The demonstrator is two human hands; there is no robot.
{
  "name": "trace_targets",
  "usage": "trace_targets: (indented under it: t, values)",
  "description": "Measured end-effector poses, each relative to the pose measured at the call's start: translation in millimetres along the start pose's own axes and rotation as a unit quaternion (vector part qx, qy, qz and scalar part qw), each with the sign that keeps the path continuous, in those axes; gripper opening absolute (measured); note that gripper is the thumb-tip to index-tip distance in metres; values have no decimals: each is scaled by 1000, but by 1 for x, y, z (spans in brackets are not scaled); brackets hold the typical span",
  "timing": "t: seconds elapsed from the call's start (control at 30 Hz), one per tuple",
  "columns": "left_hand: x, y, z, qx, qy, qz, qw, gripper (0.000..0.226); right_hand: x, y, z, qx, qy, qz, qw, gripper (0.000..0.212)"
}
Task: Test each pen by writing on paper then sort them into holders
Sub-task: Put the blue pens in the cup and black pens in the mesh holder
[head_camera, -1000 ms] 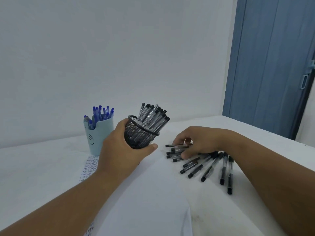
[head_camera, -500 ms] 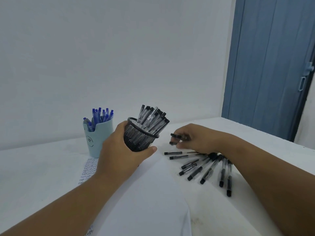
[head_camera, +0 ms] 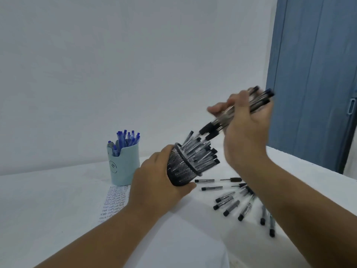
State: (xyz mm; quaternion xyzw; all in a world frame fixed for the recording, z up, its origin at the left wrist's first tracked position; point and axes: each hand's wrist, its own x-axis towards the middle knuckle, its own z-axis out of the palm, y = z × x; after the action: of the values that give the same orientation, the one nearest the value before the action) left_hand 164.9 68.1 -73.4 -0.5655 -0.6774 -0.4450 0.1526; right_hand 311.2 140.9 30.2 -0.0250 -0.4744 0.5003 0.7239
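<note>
Black mesh makes up the pen cup [head_camera: 181, 172], and the left hand [head_camera: 156, 188] wraps its fingers and thumb around it, holding it up off the white surface [head_camera: 48, 200] and tipping its mouth toward 2 o'clock. It is already stuffed with black pens [head_camera: 202, 156] that poke out past the rim. The right hand [head_camera: 245, 132] is up at 1 o'clock from the cup, and its grip is closed around a thick bundle of pens [head_camera: 231, 115], with the tips aimed down at the cup's mouth. The bundle looks blurry, so I cannot count how many are in it. More loose pens [head_camera: 231, 202] lie fanned out on the surface at 4 o'clock from the cup, partly under the right arm. A light blue holder [head_camera: 123, 165] full of blue pens [head_camera: 126, 141] stands at 9 o'clock from the cup, just beside the paper [head_camera: 116, 200] with rows of test writing on it. Here is what I think could go wrong. The cup is tipped a lot and very full, so pens could slide out and fall. The bundle is big, so some tips may hit the rim or the other pens and miss the opening. One cap at the top of the bundle looks dark blue, so a blue pen might end up in the wrong holder. The arm could also bump the loose pens and make them roll away.
</note>
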Motion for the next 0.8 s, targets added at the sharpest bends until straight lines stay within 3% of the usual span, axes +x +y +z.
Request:
trace_targets:
  t: [0.17, 0.3, 0.37, 0.5, 0.6, 0.67, 0.73, 0.8]
  values:
    - [-1, 2, 2, -12, 8, -7, 1000, 91, -17, 24, -8, -207, -38, 43, 977, 6]
    - [-1, 2, 1, -39, 18, -18, 999, 86, -10, 22, -18, -242, -39, 32, 969, 1]
    - [-2, 5, 2, -42, 13, -17, 999, 88, -14, 30, -21, -268, -71, 54, 959, 10]
    - [-2, 3, 3, -71, 5, -34, 997, 86, -16, 41, -24, -381, -135, 108, 908, 15]
    - [-2, 1, 1, -118, 21, -69, 990, 81, -9, 34, -25, -351, -192, 196, 895, 35]
    - [-2, 0, 1, -152, 29, -90, 984, 73, -5, 31, -27, -287, -180, 224, 914, 54]
    - [-1, 1, 1, -174, 25, -100, 979, 71, -3, 31, -29, -206, -135, 193, 950, 46]
    - [-2, 4, 1, -187, 19, -96, 978, 72, -8, 33, -30, -230, -160, 125, 952, 29]
